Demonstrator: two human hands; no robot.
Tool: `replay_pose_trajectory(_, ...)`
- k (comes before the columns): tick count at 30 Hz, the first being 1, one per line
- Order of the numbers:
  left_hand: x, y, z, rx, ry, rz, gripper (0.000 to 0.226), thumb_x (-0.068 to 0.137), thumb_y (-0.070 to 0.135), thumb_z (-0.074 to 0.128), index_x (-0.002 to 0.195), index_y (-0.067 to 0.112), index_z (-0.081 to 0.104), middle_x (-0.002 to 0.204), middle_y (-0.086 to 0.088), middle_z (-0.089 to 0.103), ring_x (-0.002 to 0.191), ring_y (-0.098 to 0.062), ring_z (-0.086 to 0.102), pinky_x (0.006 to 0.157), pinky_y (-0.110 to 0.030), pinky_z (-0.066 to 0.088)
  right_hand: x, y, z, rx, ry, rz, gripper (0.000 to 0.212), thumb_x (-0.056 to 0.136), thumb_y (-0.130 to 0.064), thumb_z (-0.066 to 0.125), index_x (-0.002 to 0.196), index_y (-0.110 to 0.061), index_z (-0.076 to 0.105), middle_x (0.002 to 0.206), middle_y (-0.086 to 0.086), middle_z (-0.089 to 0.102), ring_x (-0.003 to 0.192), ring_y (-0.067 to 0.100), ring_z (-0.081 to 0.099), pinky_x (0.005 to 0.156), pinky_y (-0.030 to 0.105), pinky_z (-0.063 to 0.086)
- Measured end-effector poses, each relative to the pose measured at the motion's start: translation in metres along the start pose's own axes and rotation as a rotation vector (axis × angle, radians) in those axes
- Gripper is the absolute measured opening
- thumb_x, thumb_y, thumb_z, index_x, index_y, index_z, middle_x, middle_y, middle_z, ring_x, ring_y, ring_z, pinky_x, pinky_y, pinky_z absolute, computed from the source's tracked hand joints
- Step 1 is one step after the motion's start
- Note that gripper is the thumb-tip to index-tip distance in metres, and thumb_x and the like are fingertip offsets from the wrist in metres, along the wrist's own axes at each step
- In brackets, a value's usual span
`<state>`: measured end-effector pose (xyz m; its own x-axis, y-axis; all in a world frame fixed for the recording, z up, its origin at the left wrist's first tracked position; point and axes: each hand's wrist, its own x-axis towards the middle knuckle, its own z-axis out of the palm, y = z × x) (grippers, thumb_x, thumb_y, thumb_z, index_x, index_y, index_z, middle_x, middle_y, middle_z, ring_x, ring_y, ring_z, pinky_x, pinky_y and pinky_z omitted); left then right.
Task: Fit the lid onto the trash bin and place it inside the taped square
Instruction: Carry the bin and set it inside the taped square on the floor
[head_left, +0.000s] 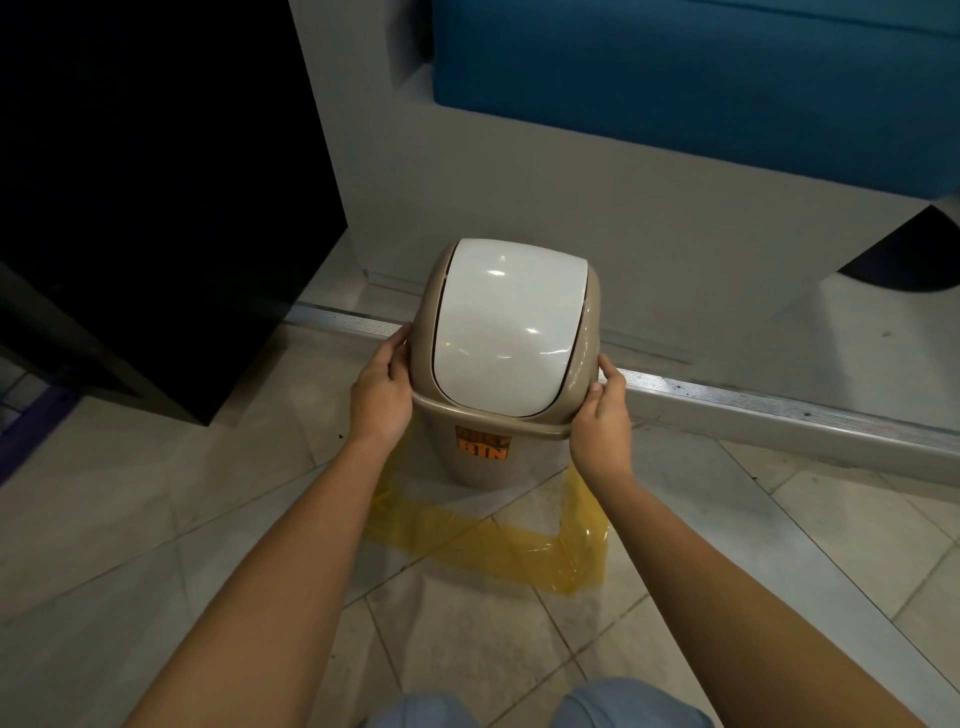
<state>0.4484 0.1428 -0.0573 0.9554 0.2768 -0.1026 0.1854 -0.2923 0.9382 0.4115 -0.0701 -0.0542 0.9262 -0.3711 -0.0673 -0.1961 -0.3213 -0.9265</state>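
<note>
Trash bin (480, 457), lid (506, 327) seated: light, stiff, glossy plastic, likely slippery. Your left hand (379, 395) and right hand (602, 431) clamp the rim; hold there.

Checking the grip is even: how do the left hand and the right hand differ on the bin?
The left hand sits higher, fingers flat along the lid's side; the right hand sits lower, thumb raised onto the lid's corner. Both press the trash bin at its rim, which stands within the taped square.
</note>
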Motion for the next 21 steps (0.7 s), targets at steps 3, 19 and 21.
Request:
replay_pose_trajectory(3, 0.001, -0.002, -0.002, -0.100, 0.003, -0.059, 0.033, 0.095, 0.033, 0.040, 0.126, 0.040, 0.050, 0.117, 0.015, 0.054, 0.106, -0.006, 0.049, 0.080, -0.016, 0.042, -0.001, 0.000, -0.005, 0.036, -0.025, 0.022, 0.043, 0.098, -0.029, 0.028, 0.141, -0.024, 0.027, 0.123, 0.000, 0.055, 0.108, 0.013, 0.050, 0.087, 0.030, 0.041)
replay_pose_trajectory(19, -0.004, 0.000, -0.005, -0.231, 0.000, -0.123, 0.031, 0.092, 0.027, 0.049, 0.121, 0.029, 0.058, 0.113, 0.008, 0.064, 0.108, -0.013, 0.057, 0.097, -0.041, 0.046, 0.005, -0.003, -0.012, 0.093, -0.064, 0.079, 0.040, 0.098, -0.028, 0.032, 0.138, -0.027, 0.032, 0.122, 0.000, 0.057, 0.102, 0.010, 0.050, 0.083, 0.028, 0.041)
replay_pose_trajectory(21, -0.003, 0.001, -0.004, -0.234, 0.009, -0.128, 0.031, 0.092, 0.026, 0.048, 0.121, 0.028, 0.057, 0.115, 0.006, 0.064, 0.107, -0.013, 0.058, 0.097, -0.040, 0.046, 0.008, -0.003, -0.011, 0.087, -0.075, 0.077, 0.040, 0.098, -0.028, 0.032, 0.138, -0.028, 0.032, 0.122, -0.001, 0.056, 0.103, 0.010, 0.049, 0.084, 0.028, 0.041)
